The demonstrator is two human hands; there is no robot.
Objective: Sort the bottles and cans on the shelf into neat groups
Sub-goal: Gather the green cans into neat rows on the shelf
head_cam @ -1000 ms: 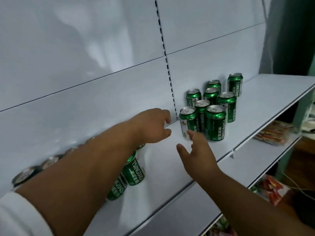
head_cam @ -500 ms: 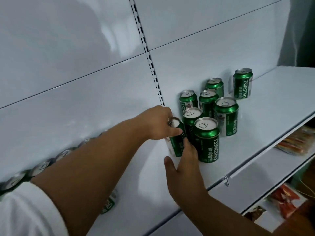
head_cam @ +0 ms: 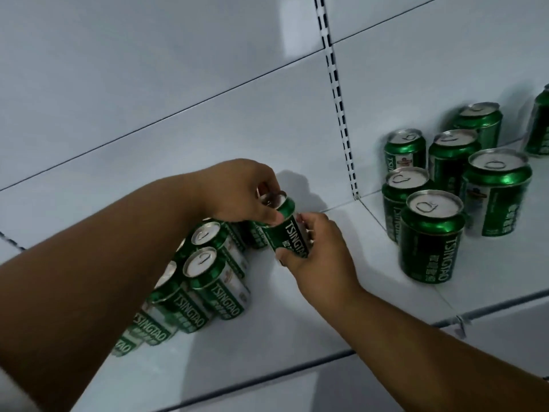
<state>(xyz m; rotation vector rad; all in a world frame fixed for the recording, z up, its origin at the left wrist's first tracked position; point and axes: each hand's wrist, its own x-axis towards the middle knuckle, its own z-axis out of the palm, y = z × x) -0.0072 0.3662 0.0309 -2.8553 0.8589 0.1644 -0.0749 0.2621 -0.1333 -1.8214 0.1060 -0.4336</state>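
**Both My Hands Held One Green Can**

From the camera on my head, I looked down at a white shelf [head_cam: 341, 292] with a white back wall [head_cam: 148, 84].

My left hand [head_cam: 240, 191] came in from the left. Its fingers were curled over the top of one green can [head_cam: 286, 233]. My thumb pressed on the can's side, near the rim.

My right hand [head_cam: 315, 254] came in from the bottom right. It wrapped around the lower part of the same can. My thumb was on the near side and my fingers were on the far side. So both hands held that one can together. The can leaned, with its top tipped to the left. I could read white letters on its side. I could not tell if its bottom touched the shelf.

Just beside the can, on the left, stood a packed group of green cans [head_cam: 208, 281]. My left arm [head_cam: 104, 278] hid part of that group. The can in my hands was at the right end of it.

Well apart, on the right, stood another group of green cans [head_cam: 430, 233]. They were upright with silver tops. One more can [head_cam: 539, 126] stood at the right edge, half cut off.

A strip with dark slots [head_cam: 338, 99] ran up the back wall between the two groups.
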